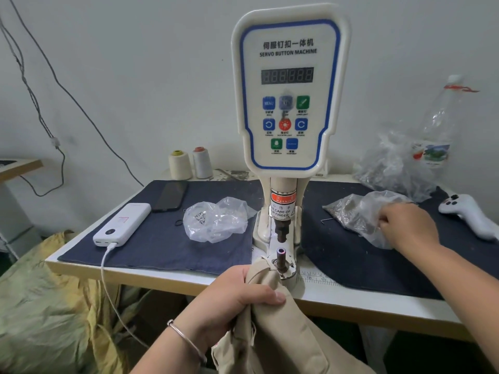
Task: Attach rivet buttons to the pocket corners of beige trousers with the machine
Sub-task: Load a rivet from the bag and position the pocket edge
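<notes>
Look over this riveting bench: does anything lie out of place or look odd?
A white game controller lies at the mat's far right edge, unrelated to riveting. A crumpled plastic bag sits loose left of the servo button machine. Nothing looks spilled or damaged.

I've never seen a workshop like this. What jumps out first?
The tall white servo button machine at the table's centre, its blue-edged panel full of buttons. Below it, the left hand grips beige trousers beside the lower post, while the right hand reaches into a plastic bag.

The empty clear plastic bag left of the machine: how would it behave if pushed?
The clear plastic bag looks crumpled and nearly empty, so it would probably be floppy and very light. On the dark cloth mat it would likely skid or crumple rather than roll.
</notes>
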A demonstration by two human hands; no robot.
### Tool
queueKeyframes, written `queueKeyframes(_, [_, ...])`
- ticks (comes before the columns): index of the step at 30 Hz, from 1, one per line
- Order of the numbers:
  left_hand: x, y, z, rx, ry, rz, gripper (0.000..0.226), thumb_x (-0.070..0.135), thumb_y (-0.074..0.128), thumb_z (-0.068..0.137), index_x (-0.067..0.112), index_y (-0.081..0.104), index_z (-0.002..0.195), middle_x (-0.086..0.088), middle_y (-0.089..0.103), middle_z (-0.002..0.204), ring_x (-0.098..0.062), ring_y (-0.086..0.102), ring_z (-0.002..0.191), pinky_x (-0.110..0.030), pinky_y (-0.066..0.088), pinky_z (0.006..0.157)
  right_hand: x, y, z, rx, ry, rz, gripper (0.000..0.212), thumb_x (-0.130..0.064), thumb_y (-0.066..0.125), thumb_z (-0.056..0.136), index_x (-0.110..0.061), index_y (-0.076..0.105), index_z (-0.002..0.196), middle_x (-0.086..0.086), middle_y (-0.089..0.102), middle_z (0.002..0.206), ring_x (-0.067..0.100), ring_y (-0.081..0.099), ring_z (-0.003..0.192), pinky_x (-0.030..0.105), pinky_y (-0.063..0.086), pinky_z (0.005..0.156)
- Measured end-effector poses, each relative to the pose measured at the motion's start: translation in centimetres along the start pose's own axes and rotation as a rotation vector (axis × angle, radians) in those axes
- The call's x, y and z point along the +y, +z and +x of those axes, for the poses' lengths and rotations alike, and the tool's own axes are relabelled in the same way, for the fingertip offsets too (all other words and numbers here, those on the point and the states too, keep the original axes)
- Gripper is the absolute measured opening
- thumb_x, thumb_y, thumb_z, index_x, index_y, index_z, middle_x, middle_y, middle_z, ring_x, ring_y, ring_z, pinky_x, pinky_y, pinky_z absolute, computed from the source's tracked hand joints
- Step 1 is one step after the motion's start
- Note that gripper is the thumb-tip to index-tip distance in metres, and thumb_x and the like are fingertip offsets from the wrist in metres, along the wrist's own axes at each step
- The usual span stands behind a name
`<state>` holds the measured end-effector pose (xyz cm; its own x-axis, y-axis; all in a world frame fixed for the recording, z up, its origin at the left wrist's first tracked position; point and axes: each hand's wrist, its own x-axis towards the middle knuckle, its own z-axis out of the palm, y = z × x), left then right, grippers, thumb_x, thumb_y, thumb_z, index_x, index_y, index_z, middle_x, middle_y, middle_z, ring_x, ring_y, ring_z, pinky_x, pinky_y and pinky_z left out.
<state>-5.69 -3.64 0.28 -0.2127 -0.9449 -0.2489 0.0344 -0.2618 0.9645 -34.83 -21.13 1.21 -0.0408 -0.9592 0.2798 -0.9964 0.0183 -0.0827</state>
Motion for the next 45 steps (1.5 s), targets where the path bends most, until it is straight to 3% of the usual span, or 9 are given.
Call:
queueKeyframes(4, [-0.1, 0.1, -0.1, 0.002, 0.001, -0.008, 0.024, 0.009, 0.077, 0.065, 0.004, 0.071, 0.088, -0.024, 0.068, 0.093, -0.033, 0.064, 0.087, -0.039, 0.051, 0.084, 0.2, -0.3, -0.3, 0.016, -0.004, 0.075, 0.016, -0.018, 0.056, 0.089, -0.023, 0.067, 0.078, 0.002, 0.058, 0.076, 0.025, 0.05, 0.071, 0.029, 0.035, 0.057])
queueKeyframes(8, [-0.1, 0.1, -0.3, 0.005, 0.005, -0.018, 0.029, 0.007, 0.076, 0.066, 0.0, 0.07, 0.093, -0.026, 0.068, 0.096, -0.034, 0.064, 0.089, -0.039, 0.051, 0.085, 0.6, -0.8, -0.8, -0.002, 0.018, 0.188, 0.014, -0.017, 0.058, 0.091, -0.022, 0.069, 0.084, 0.008, 0.067, 0.091, 0.029, 0.057, 0.082, 0.032, 0.043, 0.065])
queueKeyframes(13, [-0.2, 0.1, -0.4, 0.018, 0.006, -0.013, 0.031, 0.009, 0.077, 0.065, 0.0, 0.07, 0.093, -0.026, 0.069, 0.097, -0.034, 0.065, 0.09, -0.04, 0.05, 0.087, 0.7, -1.5, -2.5, 0.259, 0.062, 0.392, 0.009, -0.013, 0.066, 0.09, -0.008, 0.074, 0.09, 0.013, 0.072, 0.09, 0.035, 0.062, 0.086, 0.033, 0.042, 0.067])
queueKeyframes(18, [-0.4, 0.0, -0.3, 0.021, 0.007, -0.013, 0.032, 0.008, 0.076, 0.065, -0.001, 0.071, 0.095, -0.024, 0.069, 0.095, -0.032, 0.066, 0.088, -0.038, 0.052, 0.085, -1.3, -2.9, -4.7, 0.368, 0.049, 0.733, 0.006, -0.014, 0.07, 0.087, -0.01, 0.074, 0.089, 0.006, 0.072, 0.081, 0.02, 0.063, 0.074, 0.028, 0.044, 0.068])
queueKeyframes(20, [-0.5, -0.1, -0.4, 0.018, 0.01, -0.017, 0.029, 0.008, 0.075, 0.066, -0.001, 0.071, 0.093, -0.023, 0.07, 0.094, -0.031, 0.066, 0.086, -0.036, 0.053, 0.082, -3.0, -3.3, -5.6, 0.259, 0.078, 0.995, 0.004, -0.012, 0.073, 0.085, -0.014, 0.074, 0.083, 0.003, 0.072, 0.075, 0.017, 0.066, 0.069, 0.029, 0.051, 0.066])
queueKeyframes(23, [-0.6, -0.2, -0.5, 0.018, 0.011, -0.026, 0.031, 0.008, 0.075, 0.066, -0.002, 0.07, 0.095, -0.023, 0.069, 0.093, -0.031, 0.065, 0.085, -0.034, 0.053, 0.079, -6.1, -3.1, -7.4, -0.063, 0.174, 1.398, 0.007, -0.005, 0.073, 0.081, -0.012, 0.073, 0.081, 0.003, 0.074, 0.069, 0.01, 0.068, 0.063, 0.018, 0.054, 0.057])
queueKeyframes(27, [-0.8, -0.4, -0.6, 0.025, 0.009, -0.038, 0.033, 0.007, 0.075, 0.066, -0.003, 0.069, 0.097, -0.022, 0.068, 0.093, -0.031, 0.064, 0.086, -0.035, 0.053, 0.08, -9.1, -2.0, -9.2, -0.446, 0.317, 1.623, 0.011, -0.004, 0.074, 0.074, -0.005, 0.075, 0.085, 0.01, 0.076, 0.08, 0.012, 0.07, 0.064, 0.018, 0.053, 0.053])
queueKeyframes(33, [-0.8, -0.8, -0.6, 0.026, -0.008, -0.031, 0.043, 0.008, 0.075, 0.067, -0.015, 0.063, 0.102, -0.023, 0.068, 0.097, -0.031, 0.064, 0.09, -0.038, 0.051, 0.086, -11.4, -1.1, -10.0, -0.591, 0.393, 1.735, 0.009, 0.002, 0.065, 0.086, 0.0, 0.073, 0.09, 0.011, 0.074, 0.075, 0.011, 0.068, 0.06, 0.018, 0.053, 0.052])
queueKeyframes(45, [-0.9, -0.6, -0.4, 0.006, -0.024, -0.051, 0.051, 0.007, 0.074, 0.069, -0.019, 0.058, 0.11, -0.026, 0.067, 0.103, -0.033, 0.062, 0.094, -0.04, 0.048, 0.089, -12.6, -1.3, -10.4, -0.774, 0.598, 1.796, 0.008, -0.007, 0.072, 0.083, -0.001, 0.069, 0.088, 0.005, 0.069, 0.065, 0.007, 0.06, 0.047, 0.013, 0.037, 0.035])
